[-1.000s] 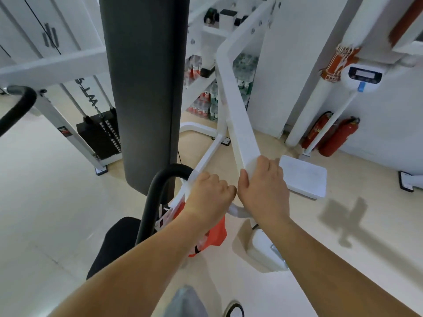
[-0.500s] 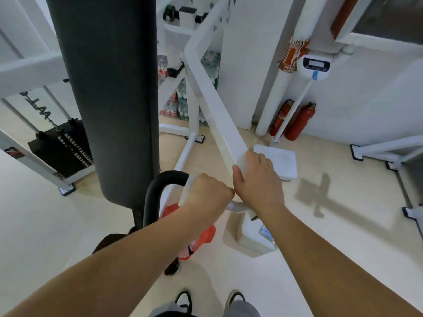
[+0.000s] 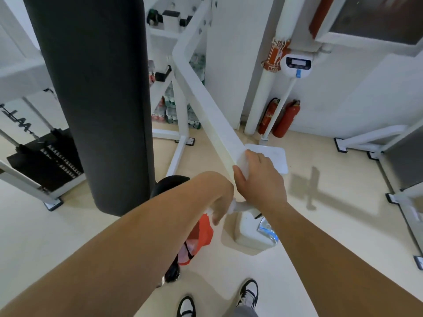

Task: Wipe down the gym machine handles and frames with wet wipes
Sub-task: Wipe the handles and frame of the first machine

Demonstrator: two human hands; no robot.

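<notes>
The right hand [image 3: 258, 181] is wrapped around the lower end of the white frame bar [image 3: 206, 106], thumb on the near side and fingers curled over the top, with a white wet wipe [image 3: 243, 165] pressed between the palm and the bar — only its upper edge shows past the fingers. The bar runs up and away from this grip to a bend near the top of the view, where it joins the rest of the white machine.

The left hand [image 3: 220, 197] sits just beside and below the right one, almost touching it, closed on a short white handle [image 3: 238, 207] that sticks out under the bar; whether it holds a wipe of its own cannot be told. An orange bag [image 3: 201, 236] hangs below the left wrist, partly hidden by the forearm.

Left of the hands stands a tall black back pad [image 3: 96, 99], and under it a curved black grip [image 3: 171, 181] peeks out behind the left forearm. A white box [image 3: 249, 234] rests on the floor beneath the hands. Farther off — against the wall — two red fire extinguishers [image 3: 279, 118] stand beside a white scale [image 3: 278, 156], and a black weight stack [image 3: 45, 159] sits at the far left.
</notes>
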